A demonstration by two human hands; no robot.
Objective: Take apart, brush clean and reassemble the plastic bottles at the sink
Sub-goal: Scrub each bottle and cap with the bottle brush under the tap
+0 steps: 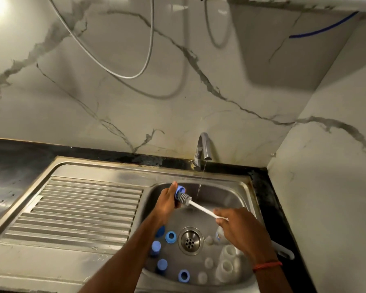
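Sink (237, 199): its basin gathers the dismantled parts below the tap (203, 149), which runs a thin stream.
Right hand (239, 229): the fingers pinch the end of the brush (199, 206) handle, probably for reach and room to twist.
Left hand (167, 199): the fingers curl round a blue cap (180, 189), held above the basin with its mouth turned to the bristles, which meet it just beside the stream.
Bottles (227, 259): clear, lying right of the drain (191, 241), not yet reassembled.
Other caps (170, 237): blue, lying left of the drain.
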